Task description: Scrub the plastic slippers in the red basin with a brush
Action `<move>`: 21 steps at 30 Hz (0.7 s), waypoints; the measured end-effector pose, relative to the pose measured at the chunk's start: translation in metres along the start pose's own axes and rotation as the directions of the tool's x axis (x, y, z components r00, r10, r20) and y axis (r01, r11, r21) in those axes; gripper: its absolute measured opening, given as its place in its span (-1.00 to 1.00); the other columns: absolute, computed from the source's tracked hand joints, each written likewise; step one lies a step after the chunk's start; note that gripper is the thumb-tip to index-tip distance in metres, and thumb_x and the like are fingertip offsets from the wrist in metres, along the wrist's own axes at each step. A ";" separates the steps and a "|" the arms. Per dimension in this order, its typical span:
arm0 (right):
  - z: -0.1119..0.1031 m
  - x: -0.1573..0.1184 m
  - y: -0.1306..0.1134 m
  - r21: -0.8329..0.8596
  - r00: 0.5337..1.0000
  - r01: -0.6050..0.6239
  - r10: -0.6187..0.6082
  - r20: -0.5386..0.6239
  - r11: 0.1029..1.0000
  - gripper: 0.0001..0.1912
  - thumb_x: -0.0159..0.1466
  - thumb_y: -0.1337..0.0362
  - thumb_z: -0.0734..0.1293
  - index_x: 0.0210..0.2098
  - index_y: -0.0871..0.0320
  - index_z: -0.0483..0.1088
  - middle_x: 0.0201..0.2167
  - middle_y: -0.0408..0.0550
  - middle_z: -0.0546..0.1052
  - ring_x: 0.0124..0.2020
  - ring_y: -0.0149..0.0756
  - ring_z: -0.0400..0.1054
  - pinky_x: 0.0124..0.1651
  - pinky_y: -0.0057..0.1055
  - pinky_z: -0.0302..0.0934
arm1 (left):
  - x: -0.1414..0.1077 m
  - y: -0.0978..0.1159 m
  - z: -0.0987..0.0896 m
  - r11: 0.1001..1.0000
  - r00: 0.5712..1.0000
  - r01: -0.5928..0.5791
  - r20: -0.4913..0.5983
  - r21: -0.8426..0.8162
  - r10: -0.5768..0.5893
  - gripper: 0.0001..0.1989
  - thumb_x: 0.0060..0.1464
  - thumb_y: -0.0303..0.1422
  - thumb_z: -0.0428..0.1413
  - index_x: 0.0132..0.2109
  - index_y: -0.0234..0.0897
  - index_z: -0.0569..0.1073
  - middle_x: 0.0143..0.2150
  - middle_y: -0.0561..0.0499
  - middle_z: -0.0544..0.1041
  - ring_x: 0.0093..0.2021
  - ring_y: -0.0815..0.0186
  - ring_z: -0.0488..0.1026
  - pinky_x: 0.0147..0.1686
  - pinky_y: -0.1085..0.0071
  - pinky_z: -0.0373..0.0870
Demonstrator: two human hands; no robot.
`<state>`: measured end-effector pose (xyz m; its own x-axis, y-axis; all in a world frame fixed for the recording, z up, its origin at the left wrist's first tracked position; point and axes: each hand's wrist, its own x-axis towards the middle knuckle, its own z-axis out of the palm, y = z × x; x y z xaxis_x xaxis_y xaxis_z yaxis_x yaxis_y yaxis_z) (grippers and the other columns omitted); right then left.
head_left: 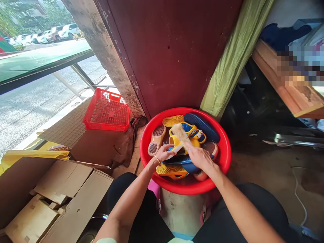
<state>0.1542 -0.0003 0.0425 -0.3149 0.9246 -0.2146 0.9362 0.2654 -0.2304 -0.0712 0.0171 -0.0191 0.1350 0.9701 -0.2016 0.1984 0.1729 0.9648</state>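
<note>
A red basin (187, 189) stands between my knees, filled with several slippers and sandals. My right hand (201, 157) grips a scrub brush (181, 133), its pale bristle head lying over a yellow slipper (175, 141). My left hand (163, 153) is closed on the near left side of that slipper. Around it lie a blue and yellow sandal (188, 128), a dark blue slipper (202, 125), a beige slipper with a brown patterned sole (156, 139) and another yellow slipper (174, 171) at the front. The lower ones are partly hidden by my hands.
A dark red door (174, 54) rises behind the basin, with a green curtain (227, 64) at its right. To the left are a red plastic crate (108, 111), a brown cloth (126, 145) and an opened cardboard box (76, 202). A wooden table edge (286, 81) juts in at right.
</note>
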 end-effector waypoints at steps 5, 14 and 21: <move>-0.010 0.026 0.034 0.259 0.992 -0.114 0.123 -0.018 0.959 -0.44 0.42 0.14 0.09 0.38 -0.01 0.18 -0.13 0.01 0.65 -0.22 -0.15 0.56 -0.13 -0.32 0.36 | -0.007 0.006 -0.002 0.930 0.981 -0.188 0.023 0.315 0.190 -0.39 -0.14 -0.11 0.35 0.09 -0.21 0.55 0.13 -0.20 0.49 0.16 -0.05 0.40 0.18 0.08 0.29; 0.008 0.011 0.009 0.253 0.998 0.039 -0.025 -0.056 0.967 -0.40 0.39 0.25 0.12 0.41 0.07 0.12 0.01 0.06 0.61 0.00 -0.12 0.52 0.03 -0.31 0.34 | -0.003 -0.005 -0.003 0.984 0.940 -0.153 -0.292 0.093 0.174 -0.14 -0.17 -0.11 0.39 0.26 -0.22 0.29 0.02 -0.16 0.54 0.05 0.04 0.50 0.06 0.13 0.40; -0.004 -0.020 0.014 0.364 0.975 0.223 -0.208 -0.078 0.904 -0.48 0.37 0.23 0.17 0.31 0.01 0.31 0.15 -0.05 0.51 0.13 -0.16 0.44 0.10 -0.36 0.32 | 0.011 -0.019 -0.002 0.932 0.968 0.193 -0.097 -0.308 -0.233 -0.54 -0.21 -0.09 0.36 -0.22 -0.32 0.52 -0.38 -0.04 0.58 -0.38 0.22 0.52 -0.27 0.26 0.48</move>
<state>0.1746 -0.0139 0.0471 -0.4900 0.8674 -0.0871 0.7197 0.3461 -0.6019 -0.0752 0.0250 -0.0396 -0.0100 0.9150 -0.4034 -0.0881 0.4011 0.9118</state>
